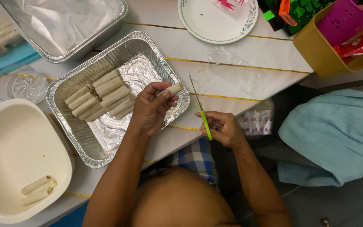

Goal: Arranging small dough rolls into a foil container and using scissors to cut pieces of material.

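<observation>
L hand [150, 110] pinches a pale roll [174, 88] over the foil tray [70, 130], long axis toward 2 o'clock. R hand [222, 128], fingers closed round green-handled scissors [200, 110], sits at 4 o'clock from roll; blades just beside roll tip, apart

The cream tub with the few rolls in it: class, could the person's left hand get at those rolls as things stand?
Probably yes, once freed. The cream tub sits open on the left hand's side, its rolls uncovered, with nothing between. But that hand now holds a roll over the foil tray, so it would have to set that down first.
</observation>
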